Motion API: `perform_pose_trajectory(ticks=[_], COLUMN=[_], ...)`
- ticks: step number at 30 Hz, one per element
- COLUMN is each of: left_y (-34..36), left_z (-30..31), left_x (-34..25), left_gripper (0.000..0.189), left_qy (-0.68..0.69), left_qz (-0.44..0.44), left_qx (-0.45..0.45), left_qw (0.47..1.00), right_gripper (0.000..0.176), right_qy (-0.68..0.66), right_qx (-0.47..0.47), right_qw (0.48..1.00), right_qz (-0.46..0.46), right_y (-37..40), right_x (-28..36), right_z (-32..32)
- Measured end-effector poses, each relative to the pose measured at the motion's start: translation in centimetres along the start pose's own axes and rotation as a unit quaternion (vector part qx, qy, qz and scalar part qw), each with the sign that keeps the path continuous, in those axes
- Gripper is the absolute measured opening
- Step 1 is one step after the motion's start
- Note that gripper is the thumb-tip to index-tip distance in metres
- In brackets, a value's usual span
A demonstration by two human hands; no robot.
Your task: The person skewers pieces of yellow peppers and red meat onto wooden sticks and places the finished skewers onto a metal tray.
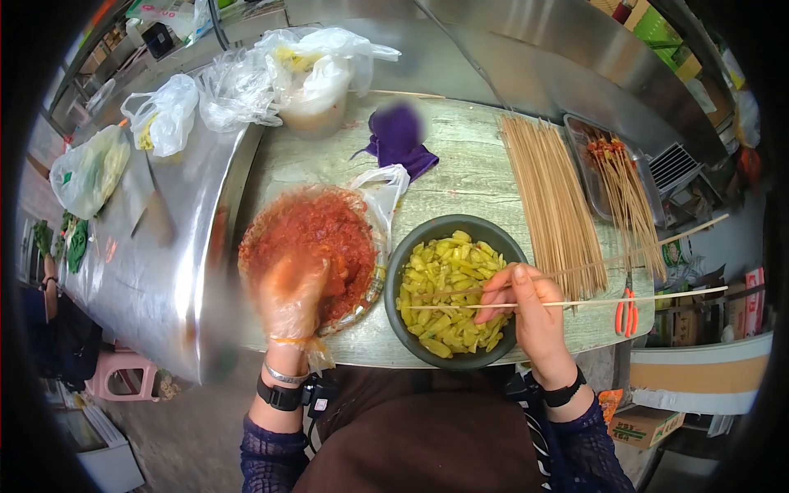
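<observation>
My left hand point(292, 292), in a clear plastic glove held at the wrist by a yellow band, is in a bowl of red minced meat point(329, 222). Its fingers are blurred and partly hidden by the meat. Over a dark bowl point(396, 329) of cut green pickled peppers point(448, 271), my bare right hand point(526, 304) pinches two thin bamboo skewers point(641, 297). They point left across the peppers, and their long ends stick out to the right. One skewer is smeared by motion.
A wide row of bamboo skewers point(546, 197) lies at the right, beside a clear tray point(575, 131) with loaded skewers point(620, 168). Orange-handled scissors point(626, 314) lie by the table's right edge. A purple cloth point(403, 148) and a bagged tub point(316, 115) stand farther back.
</observation>
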State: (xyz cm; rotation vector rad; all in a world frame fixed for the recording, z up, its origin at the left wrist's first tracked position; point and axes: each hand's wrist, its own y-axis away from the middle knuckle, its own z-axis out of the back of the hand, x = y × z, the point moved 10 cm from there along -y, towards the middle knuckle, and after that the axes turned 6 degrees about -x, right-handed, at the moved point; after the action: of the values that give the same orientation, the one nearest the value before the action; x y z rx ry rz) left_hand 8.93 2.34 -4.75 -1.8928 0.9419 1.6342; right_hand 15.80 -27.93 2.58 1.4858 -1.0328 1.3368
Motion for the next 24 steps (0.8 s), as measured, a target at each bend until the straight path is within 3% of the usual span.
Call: perform_pose_trajectory(ticks=[10, 15, 17, 19, 21, 24], left_y=[2.3, 3.8, 4.4, 4.8, 4.7, 4.1], left_z=[-2.6, -6.3, -6.8, -7.1, -6.8, -6.1], left_x=[-0.4, -1.0, -1.2, -1.3, -1.9, -1.5], left_gripper=[0.014, 0.042, 0.046, 0.045, 0.039, 0.035], left_qy=[0.142, 0.264, 0.304, 0.33, 0.267, 0.248], left_qz=[0.128, 0.148, 0.178, 0.184, 0.154, 0.135], left_qx=[0.01, 0.153, 0.15, 0.135, 0.109, 0.097], left_qw=[0.981, 0.941, 0.924, 0.916, 0.945, 0.954], right_gripper=[0.041, 0.041, 0.041, 0.041, 0.039, 0.037], right_qy=[-0.087, -0.148, -0.164, -0.094, -0.003, 0.045], right_qx=[-0.091, -0.08, -0.072, -0.062, -0.049, -0.054], right_qw=[0.988, 0.974, 0.968, 0.967, 0.957, 0.948], right_qz=[0.087, 0.155, 0.176, 0.229, 0.287, 0.312], right_y=[-0.2, 0.0, 0.2, 0.8, 1.5, 2.1], right_x=[2.1, 4.3, 4.4, 4.7, 5.1, 5.0], right_z=[2.5, -0.3, -2.0, -3.0, -3.7, -3.6])
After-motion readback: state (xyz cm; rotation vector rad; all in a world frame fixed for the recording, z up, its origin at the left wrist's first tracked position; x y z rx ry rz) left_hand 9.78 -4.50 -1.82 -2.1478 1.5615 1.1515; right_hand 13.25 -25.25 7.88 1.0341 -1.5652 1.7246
